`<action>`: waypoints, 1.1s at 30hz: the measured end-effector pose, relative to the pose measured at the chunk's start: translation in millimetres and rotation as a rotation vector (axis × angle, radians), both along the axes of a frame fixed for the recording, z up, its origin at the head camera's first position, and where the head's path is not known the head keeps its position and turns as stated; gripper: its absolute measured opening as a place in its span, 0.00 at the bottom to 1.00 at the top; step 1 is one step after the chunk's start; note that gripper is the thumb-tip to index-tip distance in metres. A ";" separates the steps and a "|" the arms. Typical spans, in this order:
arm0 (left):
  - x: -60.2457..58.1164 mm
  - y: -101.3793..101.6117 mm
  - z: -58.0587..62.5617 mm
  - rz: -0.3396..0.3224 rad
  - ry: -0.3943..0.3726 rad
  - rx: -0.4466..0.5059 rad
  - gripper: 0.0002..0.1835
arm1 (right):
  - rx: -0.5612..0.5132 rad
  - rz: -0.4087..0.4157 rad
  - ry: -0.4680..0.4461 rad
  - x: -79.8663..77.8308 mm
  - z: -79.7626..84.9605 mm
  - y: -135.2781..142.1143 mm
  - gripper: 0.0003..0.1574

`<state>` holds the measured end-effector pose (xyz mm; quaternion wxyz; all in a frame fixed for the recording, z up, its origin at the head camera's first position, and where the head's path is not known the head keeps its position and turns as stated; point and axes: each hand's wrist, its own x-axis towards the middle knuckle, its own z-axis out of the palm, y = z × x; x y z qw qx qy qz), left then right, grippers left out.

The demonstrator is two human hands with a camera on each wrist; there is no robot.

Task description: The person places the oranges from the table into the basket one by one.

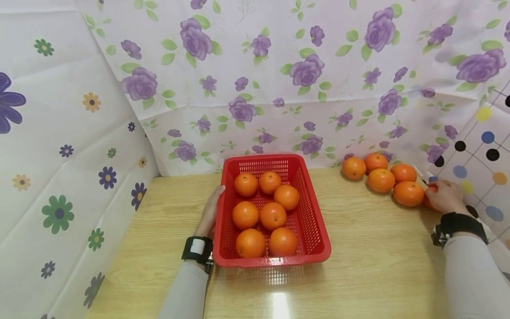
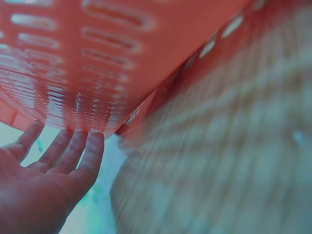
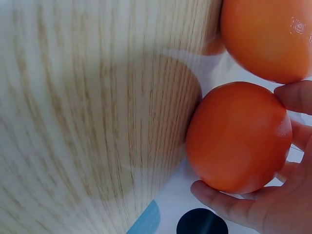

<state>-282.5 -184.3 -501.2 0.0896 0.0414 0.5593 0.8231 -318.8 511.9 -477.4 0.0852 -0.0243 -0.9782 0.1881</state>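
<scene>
A red plastic basket (image 1: 317, 221) with slotted walls stands mid-table, several oranges (image 1: 245, 215) lying inside it. Against its left wall rests my left hand (image 1: 209, 211); in the left wrist view the nearly straight fingertips (image 2: 93, 141) touch the slotted side. At the far right, my right hand (image 1: 445, 196) grips an orange (image 3: 239, 139), thumb on one side and fingers curled round the other. The head view mostly hides this orange behind the hand. Right beside it is another orange (image 1: 408, 193), part of a loose group on the table.
The wooden table (image 1: 370, 261) meets a flowered sheet (image 1: 255, 88) at the back. A sheet with daisies (image 1: 59, 212) borders the left side. On the right, a dotted sheet (image 1: 484, 177) stands close to my right hand.
</scene>
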 end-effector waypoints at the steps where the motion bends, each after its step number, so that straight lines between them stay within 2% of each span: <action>1: -0.3 0.1 0.2 -0.002 -0.001 0.005 0.34 | -0.003 -0.001 -0.002 0.1 -0.2 0.2 0.26; 11: -1.7 0.3 -0.9 -0.005 -0.024 0.012 0.33 | -0.051 -0.034 -0.067 2.7 -2.0 1.8 0.31; 17: -1.0 -0.1 -0.6 0.009 -0.005 0.015 0.33 | -0.083 -0.045 -0.122 3.7 -3.5 3.3 0.36; 23: -0.5 1.4 -0.3 0.005 -0.008 0.025 0.33 | -0.091 -0.048 -0.092 6.3 -3.0 4.9 0.35; 27: -0.6 2.2 0.3 0.030 -0.027 0.034 0.34 | -0.095 -0.077 -0.064 8.6 4.8 1.6 0.34; 33: -1.0 2.1 1.4 0.027 -0.017 0.024 0.34 | -0.141 -0.127 -0.041 12.5 28.3 -9.8 0.34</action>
